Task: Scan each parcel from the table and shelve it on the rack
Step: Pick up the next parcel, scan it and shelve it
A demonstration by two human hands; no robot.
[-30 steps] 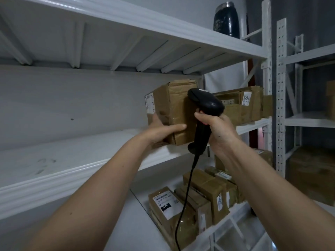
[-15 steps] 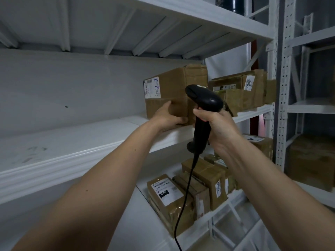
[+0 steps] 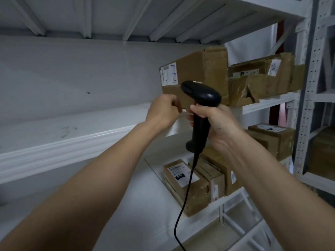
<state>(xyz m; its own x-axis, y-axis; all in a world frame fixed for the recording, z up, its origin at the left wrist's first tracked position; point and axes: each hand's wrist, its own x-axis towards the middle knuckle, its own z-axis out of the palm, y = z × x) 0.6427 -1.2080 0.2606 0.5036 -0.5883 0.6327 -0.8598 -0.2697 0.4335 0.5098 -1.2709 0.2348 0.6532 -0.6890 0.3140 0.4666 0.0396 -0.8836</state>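
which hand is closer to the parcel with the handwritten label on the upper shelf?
Left. The left hand is at the parcel's lower front edge, fingers curled; contact unclear. The right hand sits lower, gripping the scanner.

Two hands [image 3: 163,111] [image 3: 215,124], one scanner [image 3: 201,98], seven parcels [image 3: 199,73].
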